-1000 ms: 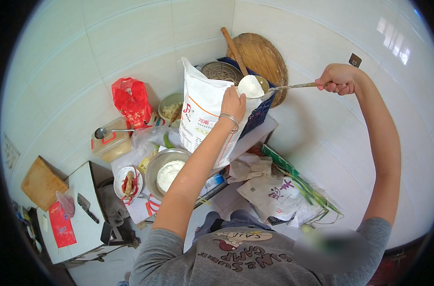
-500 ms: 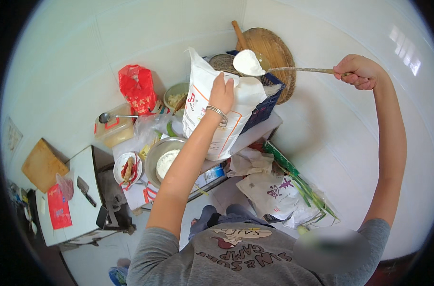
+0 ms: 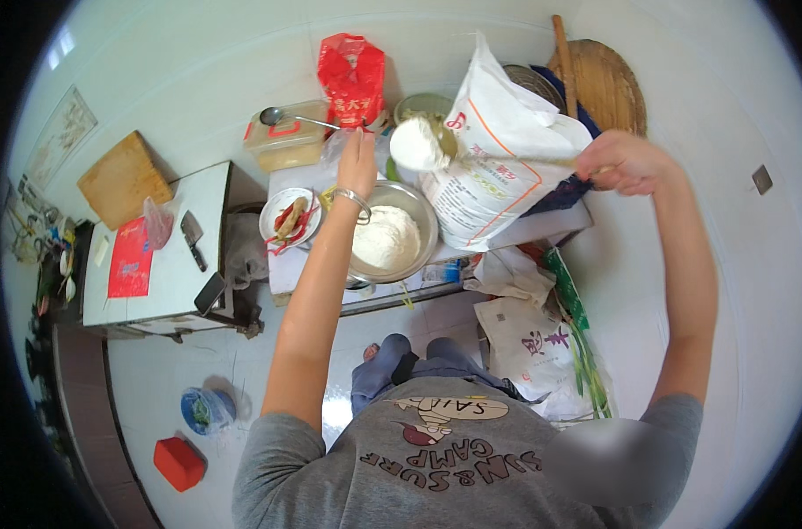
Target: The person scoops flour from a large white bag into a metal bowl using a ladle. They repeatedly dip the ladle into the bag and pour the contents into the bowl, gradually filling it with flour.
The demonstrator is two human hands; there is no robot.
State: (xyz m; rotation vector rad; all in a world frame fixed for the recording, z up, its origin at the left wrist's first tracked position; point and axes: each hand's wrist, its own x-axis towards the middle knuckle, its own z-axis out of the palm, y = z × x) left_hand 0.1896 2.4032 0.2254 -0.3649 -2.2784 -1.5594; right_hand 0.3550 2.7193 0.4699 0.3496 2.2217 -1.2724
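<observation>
Right hand (image 3: 628, 163) gripping ladle (image 3: 418, 144) handle-end

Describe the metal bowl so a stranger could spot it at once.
On the low white table, find the big white sack. Just left of it, under the left hand, sits the metal bowl. It alone holds a heap of white flour.
</observation>
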